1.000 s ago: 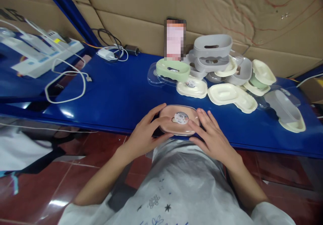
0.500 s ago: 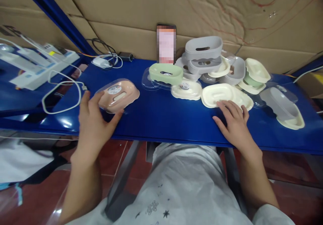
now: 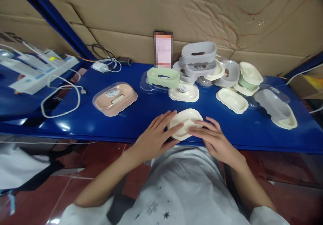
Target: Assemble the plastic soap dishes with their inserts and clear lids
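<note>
A cream soap dish tray sits at the table's front edge, between my two hands. My left hand grips its left side, fingers along the far rim and thumb near the front. On the other side, my right hand holds the tray with its fingertips over the right edge. Farther left is a peach soap dish under a clear cover with a round label. A second cream tray lies to the right, touched by neither hand. Behind the held tray is a labelled cream dish, beside a green soap dish.
Grey soap dishes are piled at the back, next to an upright phone. More cream, green and grey parts lie at right. A white cable, a charger and a power strip occupy the left.
My left hand has moved right, away from the peach soap dish. My right hand has brought one cream tray left and toward me, and both hands now hold it.
</note>
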`<move>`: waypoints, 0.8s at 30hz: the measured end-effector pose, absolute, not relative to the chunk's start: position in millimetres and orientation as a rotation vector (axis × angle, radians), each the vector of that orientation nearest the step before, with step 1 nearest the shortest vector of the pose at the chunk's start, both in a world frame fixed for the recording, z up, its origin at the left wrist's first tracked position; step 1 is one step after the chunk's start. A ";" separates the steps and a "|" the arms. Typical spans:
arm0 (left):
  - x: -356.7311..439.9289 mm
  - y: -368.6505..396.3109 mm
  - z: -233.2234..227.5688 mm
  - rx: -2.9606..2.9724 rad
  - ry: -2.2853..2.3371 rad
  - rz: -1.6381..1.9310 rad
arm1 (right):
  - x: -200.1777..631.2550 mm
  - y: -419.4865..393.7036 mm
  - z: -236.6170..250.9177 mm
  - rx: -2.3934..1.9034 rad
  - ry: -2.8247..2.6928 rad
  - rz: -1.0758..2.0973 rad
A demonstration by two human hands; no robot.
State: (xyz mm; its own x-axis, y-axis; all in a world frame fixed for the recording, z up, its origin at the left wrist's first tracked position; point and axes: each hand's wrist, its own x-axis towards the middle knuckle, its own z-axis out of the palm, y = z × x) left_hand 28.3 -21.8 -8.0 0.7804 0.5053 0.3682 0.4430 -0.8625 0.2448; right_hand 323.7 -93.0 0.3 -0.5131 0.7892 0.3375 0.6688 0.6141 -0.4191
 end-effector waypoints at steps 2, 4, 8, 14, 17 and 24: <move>24.4 -19.8 -8.3 2.792 0.735 0.666 | 325.6 -91.7 -2.6 -1.192 -2.277 0.341; 21.8 -19.1 -8.6 2.772 0.726 0.707 | 325.1 -90.6 -4.2 -1.265 -2.213 0.347; 22.4 -19.4 -9.9 2.716 0.787 0.813 | 321.1 -89.9 -3.7 -1.355 -2.179 0.325; 23.4 -19.2 -10.7 2.622 0.755 0.863 | 320.8 -90.8 -1.8 -1.330 -2.168 0.335; 23.2 -19.0 -9.5 2.594 0.735 0.864 | 321.0 -90.9 -2.3 -1.340 -2.150 0.351; 23.8 -18.3 -11.1 2.600 0.723 0.877 | 317.8 -90.2 2.4 -1.312 -2.223 0.229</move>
